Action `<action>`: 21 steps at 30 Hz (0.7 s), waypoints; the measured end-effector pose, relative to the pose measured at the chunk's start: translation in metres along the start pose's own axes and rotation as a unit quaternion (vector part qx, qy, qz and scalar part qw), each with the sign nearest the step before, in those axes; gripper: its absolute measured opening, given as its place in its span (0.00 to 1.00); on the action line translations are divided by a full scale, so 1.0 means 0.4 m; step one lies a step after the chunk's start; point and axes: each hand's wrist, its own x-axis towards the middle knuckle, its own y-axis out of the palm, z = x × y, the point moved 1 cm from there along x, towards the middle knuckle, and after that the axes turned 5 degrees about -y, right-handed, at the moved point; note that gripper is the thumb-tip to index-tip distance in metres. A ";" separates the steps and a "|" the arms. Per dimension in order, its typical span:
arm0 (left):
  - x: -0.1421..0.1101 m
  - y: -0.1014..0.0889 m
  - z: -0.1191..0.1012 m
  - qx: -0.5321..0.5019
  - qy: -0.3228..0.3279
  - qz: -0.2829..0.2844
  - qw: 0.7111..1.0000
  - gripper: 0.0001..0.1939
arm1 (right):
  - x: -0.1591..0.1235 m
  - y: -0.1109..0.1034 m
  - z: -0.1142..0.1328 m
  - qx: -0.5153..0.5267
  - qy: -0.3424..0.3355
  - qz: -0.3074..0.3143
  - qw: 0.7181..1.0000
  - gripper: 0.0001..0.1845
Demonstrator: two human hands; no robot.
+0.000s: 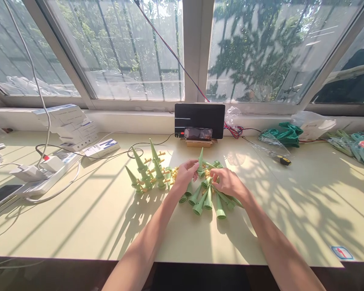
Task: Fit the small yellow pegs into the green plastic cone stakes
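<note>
My left hand (pixel 187 173) is closed around a pointed green plastic spike (pixel 201 160), which stands tip up in the fingers. Close by on the right, my right hand (pixel 227 181) has its fingers pinched together over the pile; what they hold, if anything, is hidden. Beneath and in front of both hands lies a heap of loose green spikes (pixel 208 201), their hollow threaded ends facing me. Small yellow valve-like pieces (pixel 175 174) lie partly behind my left hand. Several upright green spikes with yellow side pieces (pixel 144 173) stand grouped to the left.
A dark tablet (pixel 199 115) with a phone (pixel 198 134) before it stands at the back. Left are a power strip (pixel 53 171) with cables and a white box (pixel 102 148). A yellow-black tool (pixel 284 160) and plastic bags (pixel 314 126) lie right.
</note>
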 end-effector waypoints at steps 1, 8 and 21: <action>0.001 -0.001 0.001 0.001 0.000 -0.001 1.000 0.19 | 0.000 0.000 0.000 0.001 -0.001 0.002 1.000 0.11; 0.001 -0.003 0.001 -0.006 -0.008 0.003 1.000 0.21 | 0.005 -0.005 0.018 -0.013 0.028 0.014 0.999 0.09; 0.003 -0.005 0.006 -0.025 -0.018 0.009 0.999 0.22 | 0.011 0.014 0.009 -0.016 0.033 0.026 0.999 0.09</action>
